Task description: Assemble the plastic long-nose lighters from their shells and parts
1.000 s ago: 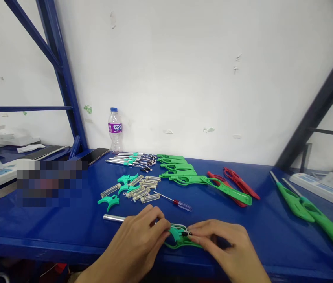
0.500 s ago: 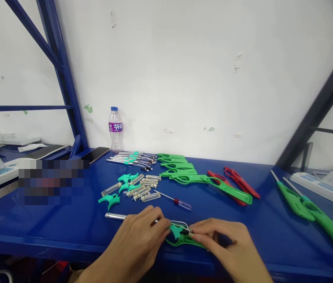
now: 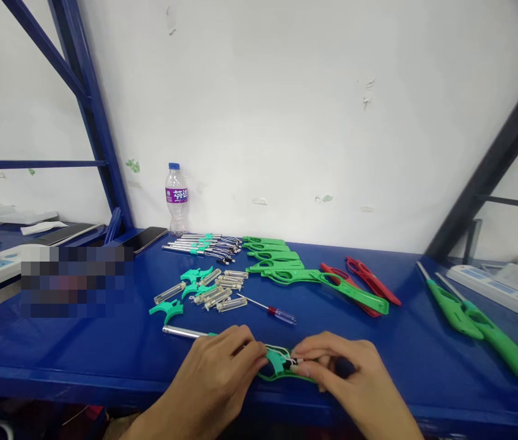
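Observation:
At the table's front edge lies a green lighter shell half (image 3: 286,376) with a metal tube (image 3: 183,332) pointing left from it. My left hand (image 3: 217,373) is closed over its left part, thumb and fingertips against a teal trigger (image 3: 276,360) in the shell. My right hand (image 3: 355,370) pinches a small black piece (image 3: 290,363) at the shell's right side. White wires (image 3: 279,348) loop above the trigger between both hands. Fingers hide much of the shell's inside.
Beyond my hands lie a screwdriver (image 3: 277,312), several clear fluid tanks (image 3: 217,297), loose teal triggers (image 3: 167,310), metal tubes with wires (image 3: 201,244) and green shell halves (image 3: 274,264). Red shells (image 3: 371,281) and green lighters (image 3: 492,342) are right. A bottle (image 3: 177,198) stands behind.
My right fingers have shifted slightly on the black piece, which now sits closer against the trigger. The tube has tilted a little. The view has moved slightly.

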`<state>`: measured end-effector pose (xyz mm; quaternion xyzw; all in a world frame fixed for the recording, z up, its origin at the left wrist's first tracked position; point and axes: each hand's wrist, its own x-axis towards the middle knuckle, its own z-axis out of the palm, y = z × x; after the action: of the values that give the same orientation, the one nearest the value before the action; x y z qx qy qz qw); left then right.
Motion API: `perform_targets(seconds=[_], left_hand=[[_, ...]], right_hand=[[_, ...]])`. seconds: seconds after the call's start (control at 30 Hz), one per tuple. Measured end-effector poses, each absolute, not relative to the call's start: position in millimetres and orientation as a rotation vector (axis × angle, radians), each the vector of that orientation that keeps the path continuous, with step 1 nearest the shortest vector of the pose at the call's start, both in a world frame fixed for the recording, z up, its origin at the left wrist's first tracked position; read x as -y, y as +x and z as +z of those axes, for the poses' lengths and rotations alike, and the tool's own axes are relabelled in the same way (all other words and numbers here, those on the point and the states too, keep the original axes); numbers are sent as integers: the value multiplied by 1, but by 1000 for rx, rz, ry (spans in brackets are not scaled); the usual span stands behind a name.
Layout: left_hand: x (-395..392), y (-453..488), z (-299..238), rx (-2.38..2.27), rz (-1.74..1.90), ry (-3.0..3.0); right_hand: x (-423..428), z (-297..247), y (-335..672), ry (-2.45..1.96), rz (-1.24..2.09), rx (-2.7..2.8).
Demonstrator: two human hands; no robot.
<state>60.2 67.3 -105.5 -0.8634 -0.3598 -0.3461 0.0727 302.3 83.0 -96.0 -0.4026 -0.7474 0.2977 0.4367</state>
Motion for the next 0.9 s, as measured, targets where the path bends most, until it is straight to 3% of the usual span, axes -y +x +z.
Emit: perform_targets(seconds=[0.27,0.77,0.9], left_hand=[[-66,61,-104,1083,-1071,-2580],[-69,60,-105,1164,-1324,-2562],[-70,59,-105,1171,-1314,-2560]], right_hand=[[-83,-98,302,-983,805,1882],[-78,-100,305,-940,228,1909],[-77,-95,303,-948,216,2054]])
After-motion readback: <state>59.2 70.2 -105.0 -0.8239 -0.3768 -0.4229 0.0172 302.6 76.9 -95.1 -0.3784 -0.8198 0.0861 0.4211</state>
